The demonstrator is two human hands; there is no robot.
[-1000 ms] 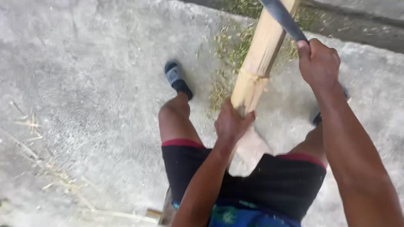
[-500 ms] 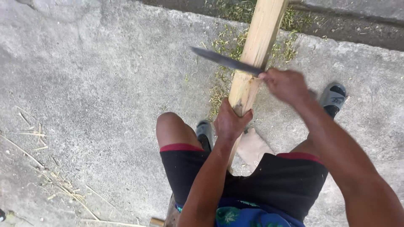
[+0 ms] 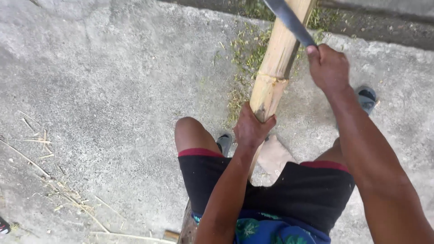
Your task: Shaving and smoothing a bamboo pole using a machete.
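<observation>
You're gripping the bamboo pole [image 3: 276,63] with your left hand [image 3: 250,129], fingers wrapped tight around it just below the ring-like joint, probably to be steadying it. The pole is running between your knees and slanting away up toward the top edge, where it's getting cut off. Your right hand [image 3: 327,68] is closing in a fist on the handle of a long knife [image 3: 289,20], blade raised beside the pole's upper part; whether it's touching the pole is hard to tell. The handle is hidden inside your fist and the blade tip is out of frame. Green shavings [image 3: 246,54] are lying on the concrete ground [image 3: 104,90] next to the pole. A sandal [image 3: 366,97] is peeking out behind your right forearm, another [image 3: 224,143] beside your left wrist.
</observation>
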